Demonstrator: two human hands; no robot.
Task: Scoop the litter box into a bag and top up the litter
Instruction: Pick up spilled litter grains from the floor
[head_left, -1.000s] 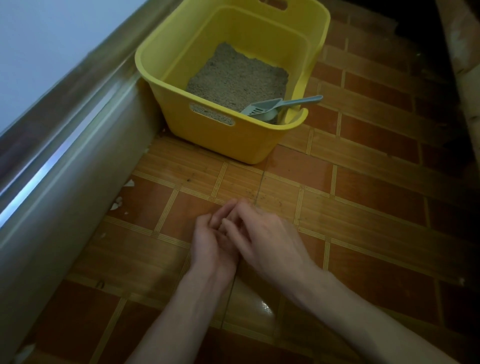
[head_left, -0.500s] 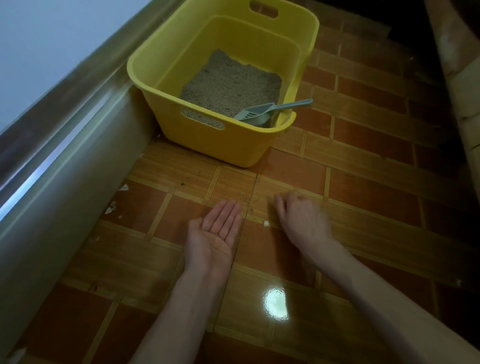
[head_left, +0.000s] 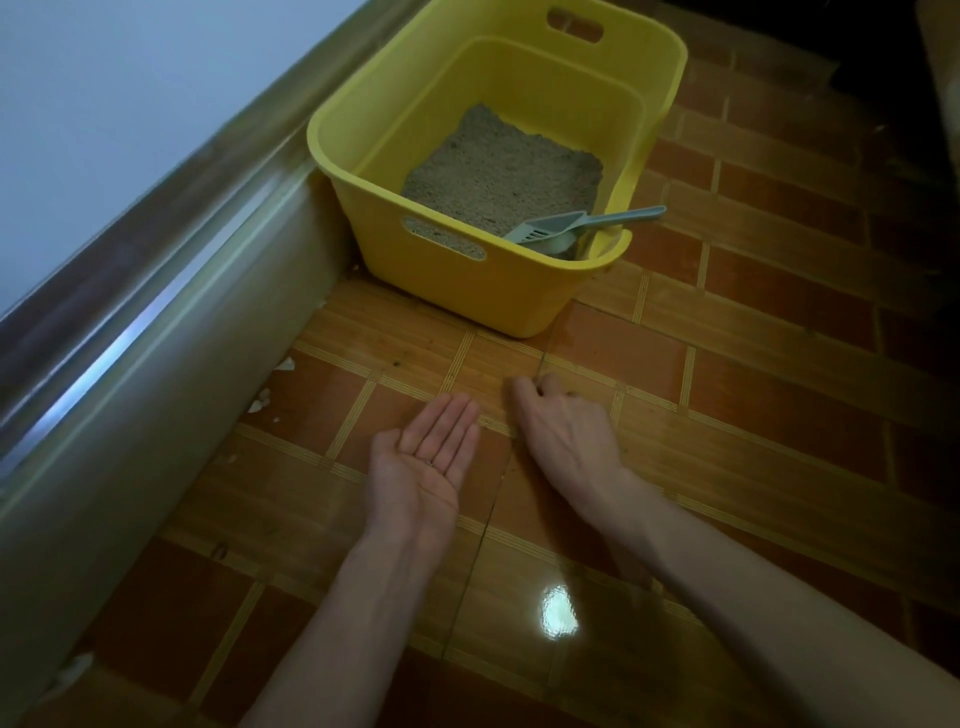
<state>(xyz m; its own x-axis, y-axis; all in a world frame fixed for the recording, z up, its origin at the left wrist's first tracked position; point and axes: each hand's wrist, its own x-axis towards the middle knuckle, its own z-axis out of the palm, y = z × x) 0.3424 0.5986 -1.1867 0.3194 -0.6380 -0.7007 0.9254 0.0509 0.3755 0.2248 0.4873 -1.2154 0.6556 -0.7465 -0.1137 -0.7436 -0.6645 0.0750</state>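
Head view: left hand (head_left: 423, 457) palm up, fingers flat, specks in palm; right hand (head_left: 563, 428) beside it, fingertips curled onto floor (head_left: 753, 467). Ahead of both, box (head_left: 467, 280) with litter (head_left: 504, 171), scoop (head_left: 566, 228) leaning inside.

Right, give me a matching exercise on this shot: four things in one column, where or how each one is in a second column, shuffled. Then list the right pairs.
Things
1. litter scoop
2. left hand
3. right hand
4. litter box

States
A. palm up, fingers straight, a few small grains on it
B. yellow, standing on the floor tiles beside the metal baseboard
C. palm down, fingertips curled at the floor
D. grey, head in the litter, handle propped over the rim

Pairs: 1-D, 2-A, 3-C, 4-B
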